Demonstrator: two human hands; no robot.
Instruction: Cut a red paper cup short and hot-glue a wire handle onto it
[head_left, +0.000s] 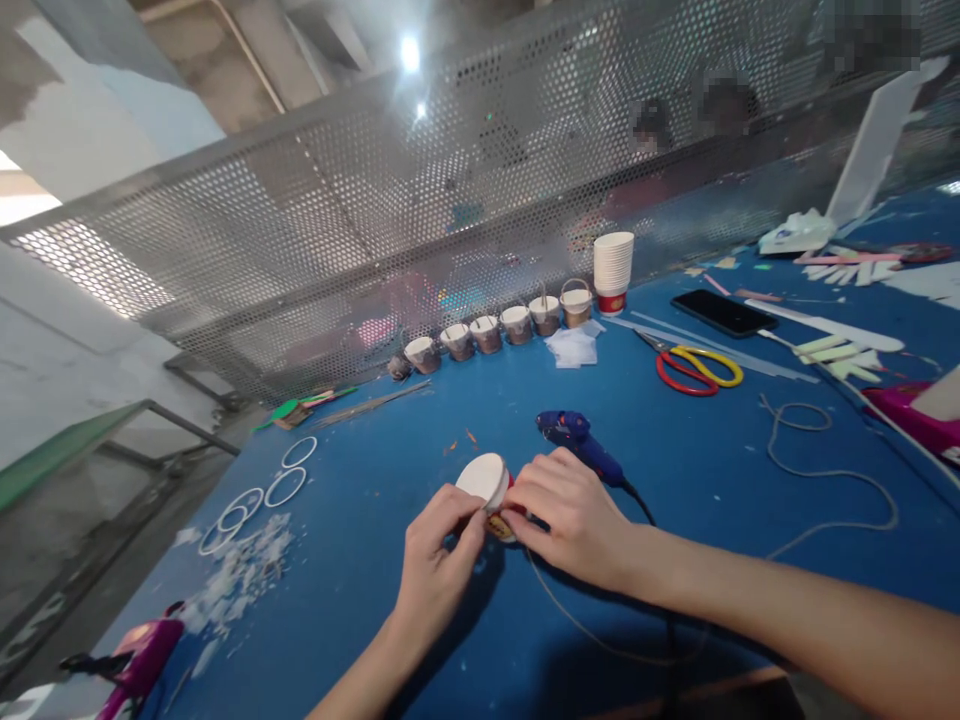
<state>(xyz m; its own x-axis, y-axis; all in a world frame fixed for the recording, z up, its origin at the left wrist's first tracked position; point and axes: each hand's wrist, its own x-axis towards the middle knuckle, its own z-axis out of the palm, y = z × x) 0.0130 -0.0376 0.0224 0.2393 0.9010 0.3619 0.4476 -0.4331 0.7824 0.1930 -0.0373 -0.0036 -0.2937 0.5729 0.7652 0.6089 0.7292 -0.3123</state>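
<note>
A small paper cup (484, 478) with a white round end and a red and yellow printed side is between my hands above the blue table. My left hand (439, 545) grips it from the left, thumb and forefinger pinched together at its rim. My right hand (566, 515) closes round its right side, fingertips against the printed wall and partly hiding it. A thin grey cord (577, 625) trails from beneath my right fingers across the table; its end at the cup is hidden. Just beyond my right hand lies a blue hot glue gun (581, 440).
Several cord-wrapped cups (486, 335) line the perforated metal screen (337, 220), beside stacked paper cups (613, 270). Scissors (697, 370) and a phone (724, 312) lie to the right. White rings (285, 487), paper scraps (240, 575) and a magenta object (142, 665) are left.
</note>
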